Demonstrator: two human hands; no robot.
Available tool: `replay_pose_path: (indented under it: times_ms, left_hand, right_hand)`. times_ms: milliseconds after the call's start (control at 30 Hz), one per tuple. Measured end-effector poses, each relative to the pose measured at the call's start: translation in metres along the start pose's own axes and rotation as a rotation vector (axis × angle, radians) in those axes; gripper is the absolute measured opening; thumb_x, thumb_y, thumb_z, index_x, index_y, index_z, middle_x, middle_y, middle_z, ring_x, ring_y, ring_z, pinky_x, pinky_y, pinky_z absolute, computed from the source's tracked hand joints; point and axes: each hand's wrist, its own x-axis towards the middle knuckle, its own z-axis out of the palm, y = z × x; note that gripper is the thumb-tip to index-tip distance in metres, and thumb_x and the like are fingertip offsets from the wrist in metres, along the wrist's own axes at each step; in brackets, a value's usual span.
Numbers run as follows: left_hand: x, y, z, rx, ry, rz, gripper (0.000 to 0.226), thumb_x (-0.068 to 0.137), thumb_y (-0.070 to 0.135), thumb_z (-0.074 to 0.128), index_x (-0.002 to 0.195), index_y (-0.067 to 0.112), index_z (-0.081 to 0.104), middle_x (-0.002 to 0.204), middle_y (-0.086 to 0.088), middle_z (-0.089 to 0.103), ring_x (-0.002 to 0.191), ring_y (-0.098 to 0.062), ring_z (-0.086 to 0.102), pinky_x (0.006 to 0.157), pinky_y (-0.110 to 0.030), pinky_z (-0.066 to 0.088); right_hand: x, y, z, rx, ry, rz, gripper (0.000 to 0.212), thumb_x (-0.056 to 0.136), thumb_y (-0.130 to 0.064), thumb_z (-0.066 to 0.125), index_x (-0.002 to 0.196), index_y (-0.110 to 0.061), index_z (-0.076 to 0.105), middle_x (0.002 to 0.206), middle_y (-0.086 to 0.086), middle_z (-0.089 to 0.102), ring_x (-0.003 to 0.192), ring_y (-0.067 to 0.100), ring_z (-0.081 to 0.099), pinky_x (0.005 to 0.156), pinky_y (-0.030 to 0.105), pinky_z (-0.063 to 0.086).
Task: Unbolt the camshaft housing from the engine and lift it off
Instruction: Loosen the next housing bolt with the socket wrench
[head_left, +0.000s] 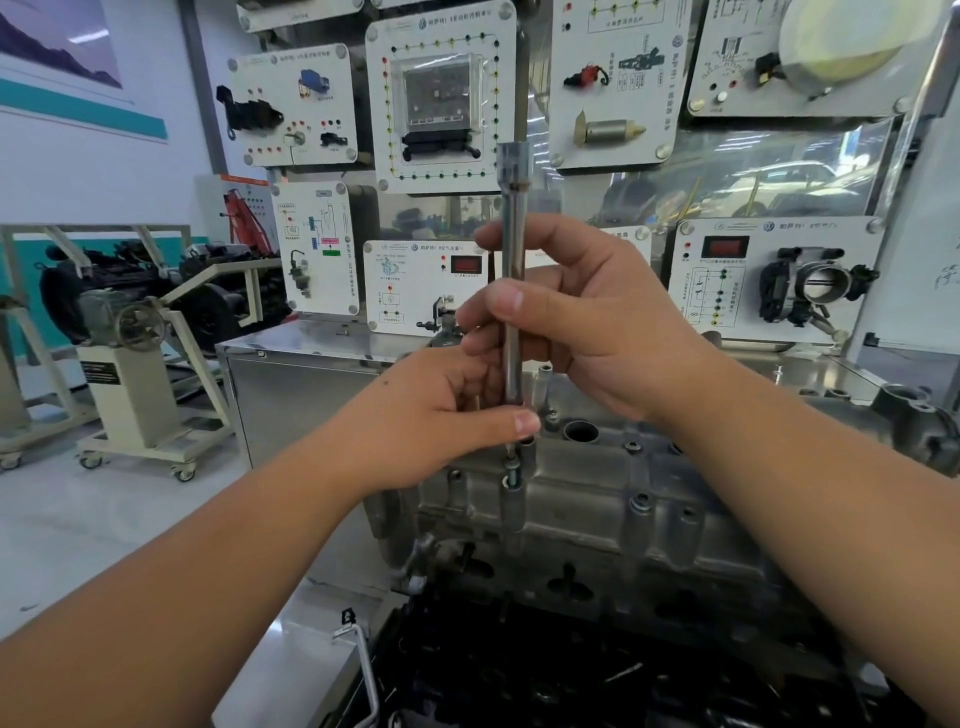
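A grey cast-aluminium camshaft housing (597, 499) sits on top of the engine in the lower middle. A long steel extension bar (513, 228) stands upright over a bolt (513, 475) that sticks up from the housing's left end. My right hand (582, 317) grips the bar around its middle, fingers and thumb curled round it. My left hand (441, 415) pinches the bar's lower end just above the bolt. The bar's tip is hidden behind my left thumb. Other bolts (641, 503) sit in the housing's top face.
A steel cabinet (311, 379) stands behind the engine, with a wall of white training panels (441, 98) above it. An engine on a wheeled stand (135, 332) is at the left. A bent metal rod (363, 670) lies near the engine's lower left.
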Motion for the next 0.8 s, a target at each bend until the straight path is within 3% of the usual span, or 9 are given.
replay_pose_path:
  times_ms: [100, 167, 267, 400, 500, 567, 667, 800]
  left_hand:
    - [0.0008, -0.0006, 0.0016, -0.026, 0.000, -0.004, 0.040, 0.071, 0.064, 0.067, 0.090, 0.030, 0.073, 0.067, 0.015, 0.063, 0.059, -0.001, 0.056, 0.060, -0.020, 0.050]
    - [-0.0006, 0.0000, 0.0010, -0.077, -0.023, 0.001, 0.022, 0.078, 0.056, 0.070, 0.093, 0.040, 0.074, 0.073, 0.016, 0.070, 0.059, 0.002, 0.058, 0.058, -0.015, 0.049]
    - [-0.0022, 0.0018, -0.0016, -0.165, -0.061, 0.009, 0.015, 0.089, 0.035, 0.066, 0.101, 0.033, 0.074, 0.094, 0.009, 0.079, 0.062, 0.001, 0.061, 0.059, -0.015, 0.050]
    - [0.0005, 0.0006, -0.0011, -0.100, -0.029, 0.001, 0.030, 0.080, 0.049, 0.071, 0.092, 0.022, 0.075, 0.083, -0.012, 0.073, 0.060, -0.009, 0.054, 0.059, -0.026, 0.046]
    - [0.0016, -0.0001, 0.0012, -0.095, 0.024, 0.005, 0.021, 0.076, 0.051, 0.074, 0.084, 0.031, 0.071, 0.067, -0.004, 0.061, 0.061, -0.010, 0.051, 0.060, -0.027, 0.045]
    - [0.0007, -0.0002, 0.0011, -0.100, 0.033, 0.009, 0.023, 0.078, 0.048, 0.078, 0.088, 0.028, 0.070, 0.067, 0.002, 0.064, 0.057, -0.007, 0.054, 0.056, -0.020, 0.046]
    - [-0.0016, 0.0028, -0.0002, -0.158, -0.040, 0.028, 0.007, 0.092, 0.033, 0.070, 0.096, 0.029, 0.074, 0.088, 0.006, 0.078, 0.060, 0.000, 0.063, 0.056, -0.014, 0.049]
    - [-0.0032, 0.0039, -0.0016, -0.239, -0.049, 0.011, 0.016, 0.089, 0.025, 0.065, 0.103, 0.021, 0.072, 0.093, 0.000, 0.078, 0.060, 0.001, 0.060, 0.056, -0.016, 0.048]
  right_hand:
    - [0.0003, 0.0000, 0.0006, -0.022, 0.058, -0.015, 0.022, 0.085, -0.016, 0.071, 0.107, -0.013, 0.066, 0.078, 0.008, 0.075, 0.068, 0.023, 0.073, 0.064, 0.032, 0.059]
    - [0.0004, -0.0005, -0.0017, -0.032, 0.032, 0.004, 0.016, 0.092, -0.013, 0.066, 0.108, -0.012, 0.067, 0.081, 0.008, 0.075, 0.073, 0.024, 0.074, 0.067, 0.033, 0.060]
    - [0.0008, -0.0020, -0.0035, -0.001, -0.025, 0.051, 0.019, 0.095, -0.013, 0.059, 0.112, -0.012, 0.066, 0.087, 0.010, 0.076, 0.080, 0.025, 0.074, 0.073, 0.035, 0.061]
    - [0.0005, -0.0032, -0.0034, 0.021, -0.029, 0.050, 0.022, 0.093, -0.014, 0.060, 0.115, -0.014, 0.065, 0.088, 0.011, 0.076, 0.078, 0.024, 0.074, 0.071, 0.034, 0.061]
    - [0.0012, 0.0001, -0.0011, -0.012, 0.035, 0.002, 0.023, 0.091, -0.010, 0.066, 0.113, -0.016, 0.064, 0.086, 0.010, 0.077, 0.074, 0.023, 0.074, 0.068, 0.035, 0.061]
    - [0.0021, 0.0020, -0.0002, -0.047, 0.089, -0.028, 0.017, 0.093, -0.007, 0.066, 0.108, -0.016, 0.066, 0.083, 0.007, 0.076, 0.074, 0.022, 0.074, 0.065, 0.032, 0.060]
    - [0.0023, 0.0003, -0.0019, -0.034, 0.054, 0.003, 0.013, 0.096, -0.009, 0.062, 0.108, -0.012, 0.067, 0.083, 0.006, 0.075, 0.077, 0.020, 0.074, 0.066, 0.029, 0.059]
    - [0.0017, -0.0024, -0.0027, 0.046, -0.012, 0.054, 0.019, 0.095, -0.013, 0.057, 0.112, -0.013, 0.066, 0.089, 0.010, 0.076, 0.080, 0.023, 0.075, 0.071, 0.032, 0.060]
